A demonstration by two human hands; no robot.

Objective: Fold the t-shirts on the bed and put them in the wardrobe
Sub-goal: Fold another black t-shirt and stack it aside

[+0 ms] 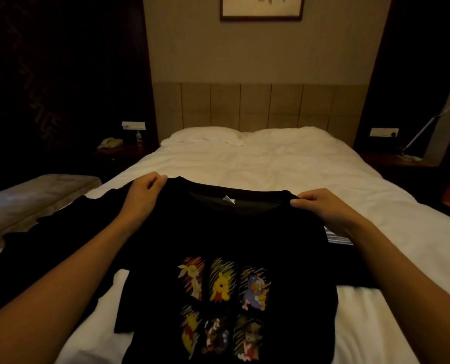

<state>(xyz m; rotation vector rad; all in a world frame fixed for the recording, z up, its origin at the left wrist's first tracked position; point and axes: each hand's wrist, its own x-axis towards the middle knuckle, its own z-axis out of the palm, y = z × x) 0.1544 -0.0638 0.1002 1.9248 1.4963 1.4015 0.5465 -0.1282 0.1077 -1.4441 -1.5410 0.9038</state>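
Black cartoon-print t-shirt lay print-up on the white bed. Left hand and right hand each pinched a shoulder seam beside the collar. Fabric looked light, limp, non-slippery; shoulders seemed best hold points.

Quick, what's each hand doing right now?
Left hand: grips the black t-shirt at its left shoulder.
Right hand: pinches its right shoulder.

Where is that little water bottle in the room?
In the head view, the water bottle stands on the dark nightstand left of the bed, beside the telephone.
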